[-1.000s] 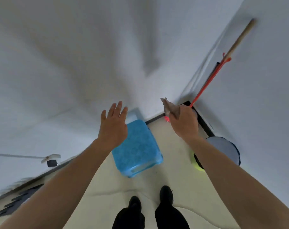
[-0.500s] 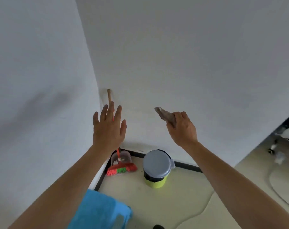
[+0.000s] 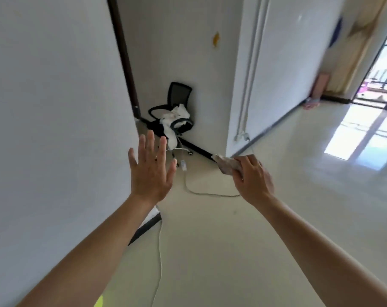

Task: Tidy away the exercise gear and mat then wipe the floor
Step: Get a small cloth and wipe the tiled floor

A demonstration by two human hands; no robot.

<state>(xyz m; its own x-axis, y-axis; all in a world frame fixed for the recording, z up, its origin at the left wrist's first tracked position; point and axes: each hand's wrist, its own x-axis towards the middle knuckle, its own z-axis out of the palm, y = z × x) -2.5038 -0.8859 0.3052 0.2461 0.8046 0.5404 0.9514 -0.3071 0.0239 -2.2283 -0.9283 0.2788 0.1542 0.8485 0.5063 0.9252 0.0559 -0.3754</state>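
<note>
Left hand (image 3: 151,171) fingers spread wide, holding nothing. Right hand (image 3: 253,179) fingers curled round crumpled cloth (image 3: 228,166); cloth part hidden in fist, blurred, protruding past knuckles.

White walls (image 3: 55,107), glossy pale floor (image 3: 221,251), black office chair (image 3: 176,107), sunlit doorway (image 3: 378,69)

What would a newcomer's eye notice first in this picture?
Two bare hands reach forward at centre: the left hand is open, the right hand grips a crumpled cloth. Beyond them a black chair stands in the corner, and sunlight glares on the floor at right.
</note>
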